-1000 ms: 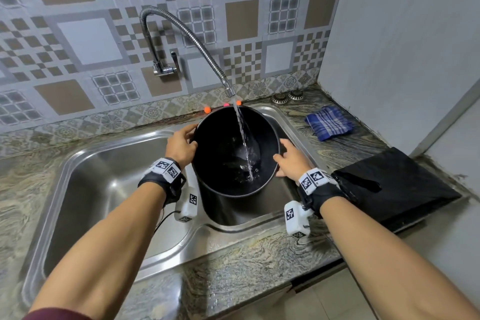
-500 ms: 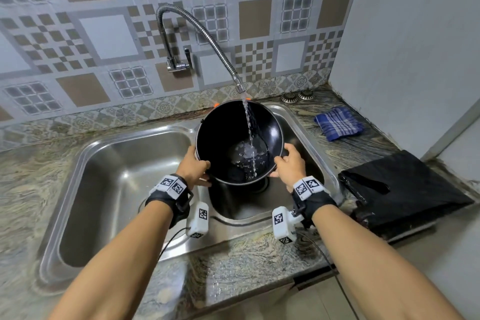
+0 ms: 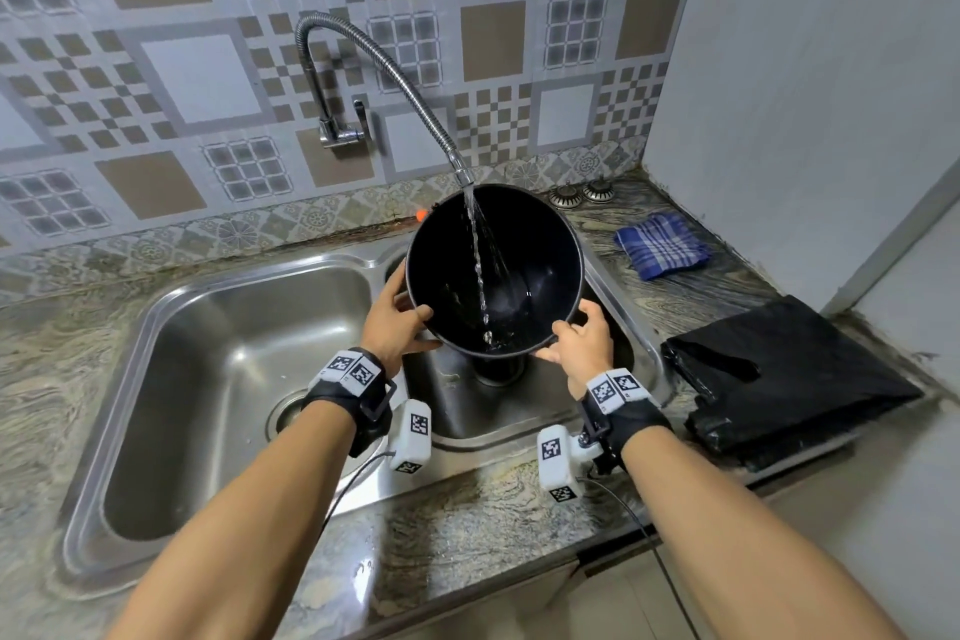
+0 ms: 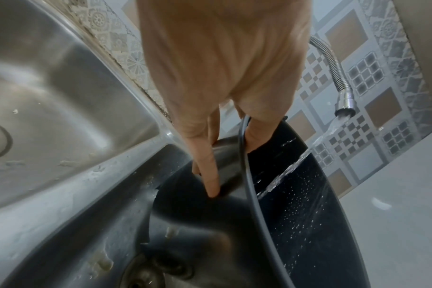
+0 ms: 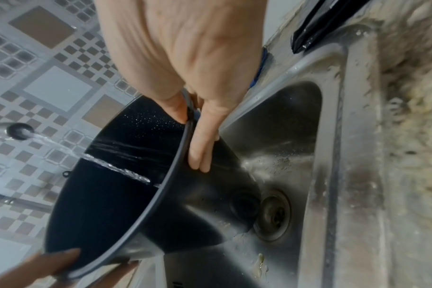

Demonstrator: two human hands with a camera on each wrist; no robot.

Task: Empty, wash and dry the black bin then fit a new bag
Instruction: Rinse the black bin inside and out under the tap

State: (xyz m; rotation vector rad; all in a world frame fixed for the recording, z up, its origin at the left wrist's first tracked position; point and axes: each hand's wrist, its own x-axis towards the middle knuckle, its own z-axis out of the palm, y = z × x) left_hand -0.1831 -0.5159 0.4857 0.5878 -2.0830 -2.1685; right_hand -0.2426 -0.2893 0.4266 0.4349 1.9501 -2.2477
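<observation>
Both hands hold the black bin (image 3: 493, 270) by its rim, one on each side. The left hand (image 3: 397, 322) clamps the rim with the thumb inside the mouth and the fingers (image 4: 207, 167) laid along the outer wall. The right hand (image 3: 582, 346) does the same on the opposite side, thumb over the rim and fingers (image 5: 201, 148) pressed flat on the outside wall. Each grip is thus closed on the bin's edge.

The bin is held over the right basin (image 3: 524, 400) of a double steel sink (image 3: 234, 327), with its base low, close to the drain (image 5: 273, 214); whether it touches the basin cannot be told. It is tilted: the long axis runs from the base, down near the drain, up to the open mouth, which faces up and toward the person. One stream of water (image 3: 480, 270) from the flexible metal tap (image 3: 395, 62) crosses the far part of the mouth and falls onto the inner wall, which is speckled with droplets. The tap's spout hangs just above the far rim, and is the only thing close over the bin.

Two basins lie side by side; the left one holds nothing visible except its strainer. On the stone counter (image 3: 467, 525), right of the sink, lie one folded black bag (image 3: 789, 374) and, further back, one blue checked cloth (image 3: 662, 244). Two round metal sink plugs (image 3: 582, 192) sit against the patterned tile wall. A small orange item (image 3: 422, 213) shows behind the bin's far-left rim; what it is cannot be told.
</observation>
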